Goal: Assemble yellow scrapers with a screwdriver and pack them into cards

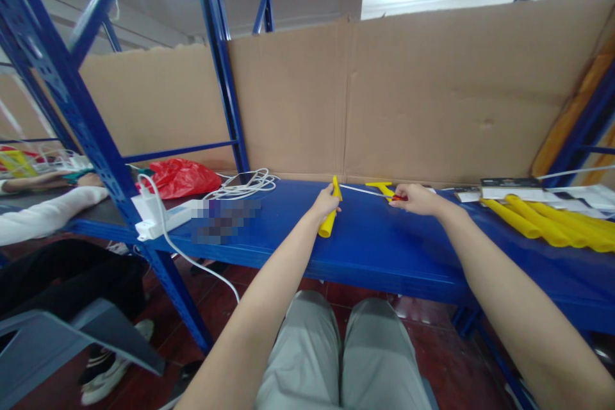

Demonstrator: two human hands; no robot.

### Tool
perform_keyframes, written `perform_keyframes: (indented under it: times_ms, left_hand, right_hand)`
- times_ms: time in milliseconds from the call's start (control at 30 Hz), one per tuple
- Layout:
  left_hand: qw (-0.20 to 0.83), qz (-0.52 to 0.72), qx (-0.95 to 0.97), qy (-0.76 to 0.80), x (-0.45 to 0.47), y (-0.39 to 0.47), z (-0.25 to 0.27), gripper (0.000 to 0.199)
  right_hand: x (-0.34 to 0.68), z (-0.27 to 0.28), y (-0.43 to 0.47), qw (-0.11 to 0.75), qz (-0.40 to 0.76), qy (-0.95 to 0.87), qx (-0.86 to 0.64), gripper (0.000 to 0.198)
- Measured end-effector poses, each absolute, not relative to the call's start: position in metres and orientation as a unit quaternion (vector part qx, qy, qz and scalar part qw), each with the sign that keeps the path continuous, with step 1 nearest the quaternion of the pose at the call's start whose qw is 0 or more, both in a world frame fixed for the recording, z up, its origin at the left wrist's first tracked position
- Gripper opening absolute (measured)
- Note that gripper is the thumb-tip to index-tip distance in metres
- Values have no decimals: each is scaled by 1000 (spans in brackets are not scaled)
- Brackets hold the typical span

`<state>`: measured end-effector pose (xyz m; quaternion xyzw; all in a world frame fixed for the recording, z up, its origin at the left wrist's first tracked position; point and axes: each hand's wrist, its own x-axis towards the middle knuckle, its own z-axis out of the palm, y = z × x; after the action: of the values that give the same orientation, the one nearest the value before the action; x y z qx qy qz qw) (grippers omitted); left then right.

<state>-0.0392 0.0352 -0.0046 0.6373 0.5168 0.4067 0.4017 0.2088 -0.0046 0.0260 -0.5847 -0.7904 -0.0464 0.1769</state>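
Note:
My left hand (327,201) is closed around a yellow tube (327,224), which points toward me over the blue shelf. My right hand (414,198) is closed on the red end of a thin, straight, pale strip (368,190). I cannot tell whether the strip is stiff or is a tape. Its far end reaches the top of the yellow tube by my left fingers; whether it touches is unclear. Just behind my right hand lies a yellow T-shaped piece (382,187), partly hidden by the fingers.
Several yellow tubes (542,221) lie at the right beside a flat box (512,189). At the left are a white power strip (170,218), coiled white cable (247,186) and red plastic bag (182,178). Cardboard (298,102) stands behind. A person's sleeve (52,211) shows far left.

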Motion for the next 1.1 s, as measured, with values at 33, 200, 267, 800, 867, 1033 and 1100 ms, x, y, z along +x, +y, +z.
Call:
perform_keyframes:
  times_ms: [33, 200, 267, 800, 867, 1033, 1100]
  left_hand:
    - [403, 407, 637, 515, -39, 35, -5, 60]
    - [406, 402, 643, 511, -38, 33, -4, 58]
    - [406, 397, 645, 512, -38, 33, -4, 55]
    - [421, 354, 658, 514, -36, 34, -5, 40]
    - [423, 357, 653, 517, -35, 34, -5, 43]
    - [423, 359, 655, 513, -35, 31, -3, 43]
    - [419, 359, 658, 512, -35, 29, -1, 40]
  right_hand:
    - [209, 26, -5, 175, -42, -790, -586, 18]
    - [208, 26, -6, 159, -15, -788, -595, 17]
    - [208, 24, -6, 150, 1, -788, -597, 19]
    - [208, 22, -7, 113, 60, -785, -607, 20]
    - [210, 21, -5, 113, 46, -790, -601, 20]
    - [218, 21, 0, 111, 2, -785, -610, 19]
    - [223, 21, 1, 109, -9, -779, -618, 17]
